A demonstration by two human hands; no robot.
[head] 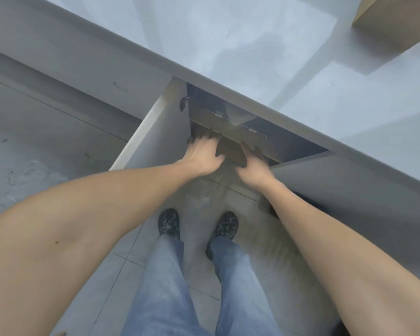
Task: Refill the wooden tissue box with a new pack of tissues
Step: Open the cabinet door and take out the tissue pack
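Note:
Under the counter a cabinet stands open, and inside it sits a brown cardboard box [230, 147] with its flaps up. My left hand [201, 155] grips the box's near left edge, fingers spread over the top and thumb below. On the near right edge my right hand [254, 164] holds on in the same way. Both hands are blurred by motion. A tan wooden box [395, 20], cut off by the frame, stands at the far right on the grey countertop [252, 57]. No tissue pack is visible.
The cabinet's left door [155, 134] swings out toward me, and the right door [354, 183] is open too. The counter edge overhangs the cabinet opening. My feet [197, 225] stand on the tiled floor just in front.

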